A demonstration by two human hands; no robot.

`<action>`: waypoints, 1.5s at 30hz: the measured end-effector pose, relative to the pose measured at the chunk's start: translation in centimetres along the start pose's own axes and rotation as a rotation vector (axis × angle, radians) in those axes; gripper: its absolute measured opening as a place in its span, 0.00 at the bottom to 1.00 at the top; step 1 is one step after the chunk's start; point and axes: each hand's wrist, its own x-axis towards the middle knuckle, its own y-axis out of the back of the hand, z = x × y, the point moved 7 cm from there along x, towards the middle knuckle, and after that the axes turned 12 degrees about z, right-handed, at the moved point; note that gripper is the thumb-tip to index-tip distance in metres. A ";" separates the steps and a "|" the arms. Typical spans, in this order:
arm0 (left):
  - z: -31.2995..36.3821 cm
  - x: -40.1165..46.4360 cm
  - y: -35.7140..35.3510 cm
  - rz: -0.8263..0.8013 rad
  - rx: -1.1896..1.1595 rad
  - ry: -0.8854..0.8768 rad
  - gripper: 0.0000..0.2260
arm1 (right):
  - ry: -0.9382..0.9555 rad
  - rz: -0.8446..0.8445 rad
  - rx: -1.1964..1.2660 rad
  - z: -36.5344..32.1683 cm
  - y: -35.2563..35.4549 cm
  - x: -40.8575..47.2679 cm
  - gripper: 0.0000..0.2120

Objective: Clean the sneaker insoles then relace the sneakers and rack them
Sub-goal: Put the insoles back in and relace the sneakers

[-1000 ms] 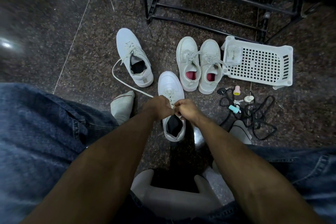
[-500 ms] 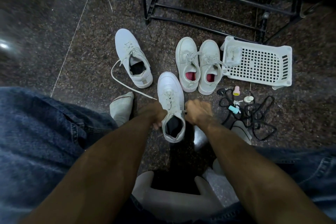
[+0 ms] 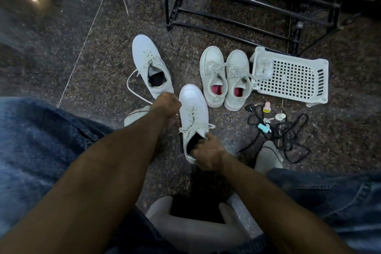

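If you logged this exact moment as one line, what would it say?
right hand: gripping near sneaker at heel opening | left hand: closed, beside its toe | laces: tied | rack: no shoes seen

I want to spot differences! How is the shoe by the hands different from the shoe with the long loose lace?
The near shoe has its lace tied across the top; the far shoe trails a long lace end over the floor. The right hand grips the near shoe's heel opening; the far shoe lies untouched. The near shoe points straight ahead; the far one angles left. Both are white with dark insides.
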 end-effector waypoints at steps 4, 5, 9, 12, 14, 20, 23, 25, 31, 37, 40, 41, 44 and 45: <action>-1.2 1.7 1.2 0.111 0.122 0.032 0.16 | -0.028 0.026 0.004 1.0 1.0 1.8 0.15; -1.3 2.1 1.4 0.137 0.161 0.036 0.18 | -0.049 0.047 0.010 1.5 1.7 2.4 0.14; -0.8 2.8 1.8 0.287 0.237 0.023 0.18 | -0.177 0.098 0.056 4.0 4.6 5.1 0.12; -0.7 3.1 2.0 0.341 0.265 0.004 0.20 | -0.289 0.171 0.101 6.5 7.1 7.0 0.11; -1.0 3.7 1.7 0.289 0.280 0.008 0.20 | -0.371 0.199 0.143 8.4 8.5 8.0 0.12; -1.3 4.9 1.5 0.201 0.268 0.028 0.15 | -0.546 0.270 0.166 12.8 11.2 9.6 0.15; -1.2 5.2 1.5 0.182 0.266 0.028 0.15 | -0.534 0.275 0.162 12.5 10.9 9.8 0.14; -1.2 4.9 1.3 0.167 0.280 0.045 0.15 | -0.518 0.294 0.197 11.9 9.7 9.4 0.15; -0.7 -0.7 -2.4 0.081 0.365 -0.025 0.14 | -0.598 0.656 0.379 10.8 6.4 4.5 0.11; -0.1 -7.7 -7.7 -0.077 0.411 -0.174 0.15 | -0.779 0.279 0.908 11.1 -2.0 1.8 0.09; -1.0 -8.6 -8.6 -0.247 0.277 -0.144 0.15 | -0.733 0.217 0.913 9.9 -2.6 0.9 0.16; -1.2 -8.9 -8.6 -0.313 0.215 -0.106 0.13 | -0.713 0.185 0.882 9.4 -2.5 0.8 0.17; -2.5 -8.9 -7.9 -0.293 -0.040 0.082 0.09 | -0.659 0.147 0.785 7.6 -1.7 1.0 0.15; -3.0 -8.7 -7.2 -0.193 -0.085 0.147 0.10 | -0.648 0.149 0.769 6.9 -1.4 1.2 0.13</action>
